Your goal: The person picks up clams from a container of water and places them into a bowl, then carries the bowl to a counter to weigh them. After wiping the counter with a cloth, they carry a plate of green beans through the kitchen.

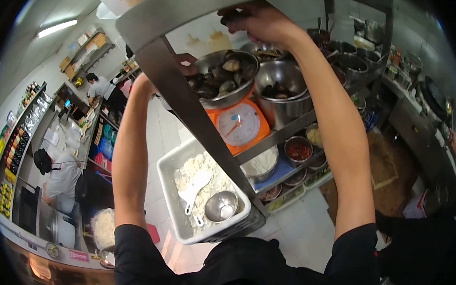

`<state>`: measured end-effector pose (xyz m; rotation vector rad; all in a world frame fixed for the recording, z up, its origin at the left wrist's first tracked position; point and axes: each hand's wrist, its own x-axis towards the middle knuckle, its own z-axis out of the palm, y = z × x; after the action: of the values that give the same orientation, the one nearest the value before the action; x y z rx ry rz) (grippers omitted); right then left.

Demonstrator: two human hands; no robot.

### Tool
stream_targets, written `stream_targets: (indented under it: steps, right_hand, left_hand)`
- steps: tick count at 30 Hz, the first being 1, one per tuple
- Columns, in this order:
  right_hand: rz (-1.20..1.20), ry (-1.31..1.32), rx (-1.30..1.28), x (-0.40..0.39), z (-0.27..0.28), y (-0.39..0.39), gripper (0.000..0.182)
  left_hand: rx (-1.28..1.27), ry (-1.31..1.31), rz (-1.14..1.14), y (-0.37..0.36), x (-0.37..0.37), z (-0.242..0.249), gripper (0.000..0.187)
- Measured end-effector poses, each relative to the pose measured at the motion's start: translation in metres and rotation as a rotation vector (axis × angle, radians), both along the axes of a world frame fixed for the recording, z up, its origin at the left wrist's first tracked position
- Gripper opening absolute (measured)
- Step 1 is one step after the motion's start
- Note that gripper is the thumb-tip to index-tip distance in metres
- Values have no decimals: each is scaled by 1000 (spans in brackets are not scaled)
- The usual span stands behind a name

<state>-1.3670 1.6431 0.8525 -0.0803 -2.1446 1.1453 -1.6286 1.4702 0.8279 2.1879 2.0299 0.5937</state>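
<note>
A metal bowl of dark mussels [224, 75] rests on an orange dial scale [239, 124] on the metal shelf. My left hand [185, 62] is at the bowl's left rim, its fingers closed there; the shelf post hides most of it. Above the shelf, my right hand [252, 24] is raised behind the bowl with its fingers curled. Something dark is at its fingertips, too shadowed to make out. To the right of the scale, a second metal bowl [279, 78] with a few dark shells sits on a metal pot [284, 110].
The metal shelf post [189, 99] slants between my arms. Below stands a white tub [171, 191] of white crumbly food with a white scoop [197, 186] and a small metal bowl [221, 206]. Lower right is a container of red food [298, 149]. Co-workers [63, 178] work at left.
</note>
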Motion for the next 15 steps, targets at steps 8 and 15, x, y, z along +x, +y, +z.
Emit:
stream_targets:
  steps: [8, 15]
  right_hand:
    - [44, -209, 531, -22, -3, -8, 47]
    - [-240, 198, 393, -17, -19, -18, 32]
  left_hand:
    - [105, 367, -228, 2, -7, -2, 30]
    - [-143, -552, 266, -24, 15, 14, 35]
